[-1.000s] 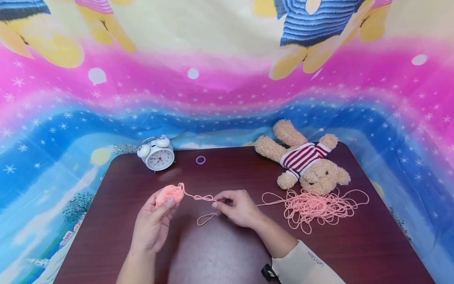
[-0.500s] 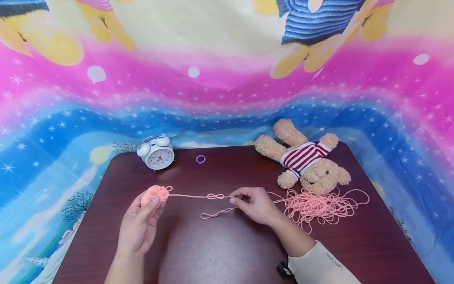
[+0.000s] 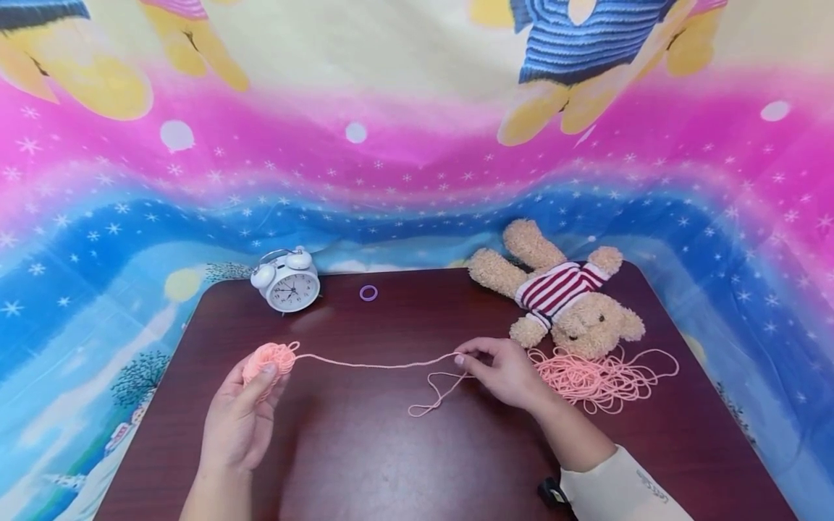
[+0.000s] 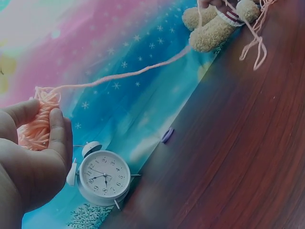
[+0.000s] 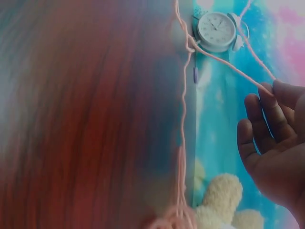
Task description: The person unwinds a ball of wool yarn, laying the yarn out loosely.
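A small wound ball of peach yarn (image 3: 270, 362) is gripped between the thumb and fingers of my left hand (image 3: 237, 423). From it a single yarn strand (image 3: 371, 366) runs across to my right hand (image 3: 502, 373), which pinches it between thumb and forefinger. Below the right fingertips a slack loop hangs, seen in the head view and in the right wrist view. Beyond the right hand lies a loose, tangled heap of the same yarn (image 3: 606, 380), partly hidden behind the right wrist in the head view.
A white alarm clock (image 3: 293, 289) stands at the back left of the dark wooden table (image 3: 391, 463). Right of it lies a purple ring (image 3: 368, 293). A teddy bear (image 3: 567, 297) in a striped top lies at the back right, its head against the yarn heap. Printed cloth hangs behind.
My hands have moved apart, the left one leftward with the ball, the right one rightward. The strand between them has lengthened, and its small twisted loop has come undone.
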The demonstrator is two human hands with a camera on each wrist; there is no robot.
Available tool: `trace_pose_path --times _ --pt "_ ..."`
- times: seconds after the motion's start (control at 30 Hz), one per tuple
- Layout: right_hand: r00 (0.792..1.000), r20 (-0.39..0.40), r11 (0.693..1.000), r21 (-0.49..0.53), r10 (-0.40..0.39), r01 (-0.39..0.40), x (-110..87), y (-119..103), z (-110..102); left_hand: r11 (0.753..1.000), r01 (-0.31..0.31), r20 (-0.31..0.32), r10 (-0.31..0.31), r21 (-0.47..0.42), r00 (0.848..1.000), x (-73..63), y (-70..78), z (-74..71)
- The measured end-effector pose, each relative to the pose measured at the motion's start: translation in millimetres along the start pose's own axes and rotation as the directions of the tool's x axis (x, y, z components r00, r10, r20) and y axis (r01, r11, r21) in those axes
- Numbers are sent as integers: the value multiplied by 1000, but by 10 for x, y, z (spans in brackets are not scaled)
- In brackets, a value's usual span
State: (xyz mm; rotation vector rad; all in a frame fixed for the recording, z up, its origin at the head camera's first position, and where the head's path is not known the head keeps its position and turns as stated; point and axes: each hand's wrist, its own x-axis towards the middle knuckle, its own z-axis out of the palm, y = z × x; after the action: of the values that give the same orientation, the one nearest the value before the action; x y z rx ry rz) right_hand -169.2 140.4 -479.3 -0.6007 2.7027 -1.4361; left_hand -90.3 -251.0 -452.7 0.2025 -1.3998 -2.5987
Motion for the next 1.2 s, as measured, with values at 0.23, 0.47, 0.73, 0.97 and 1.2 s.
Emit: trace_pose_path --times 0.23,0.47,0.73,0.97,1.2 --pt "999 -44 998 -56 15 -18 -63 97 -229 1000 -2 -12 2 8 1000 1 34 -99" --pt "997 -83 996 -89 8 -15 -142 166 -461 1000 -11 24 11 5 1000 -22 58 -155" --pt "991 -95 989 -106 95 -105 -216 237 -738 999 -8 -8 8 41 1000 -29 87 -192" --pt "980 -135 977 -138 145 -164 -333 305 -1002 999 1 -35 1 40 999 -22 118 -245" --pt "969 -188 966 -173 160 -193 -478 385 -1254 1000 -1 -23 2 31 1000 -18 140 -296"
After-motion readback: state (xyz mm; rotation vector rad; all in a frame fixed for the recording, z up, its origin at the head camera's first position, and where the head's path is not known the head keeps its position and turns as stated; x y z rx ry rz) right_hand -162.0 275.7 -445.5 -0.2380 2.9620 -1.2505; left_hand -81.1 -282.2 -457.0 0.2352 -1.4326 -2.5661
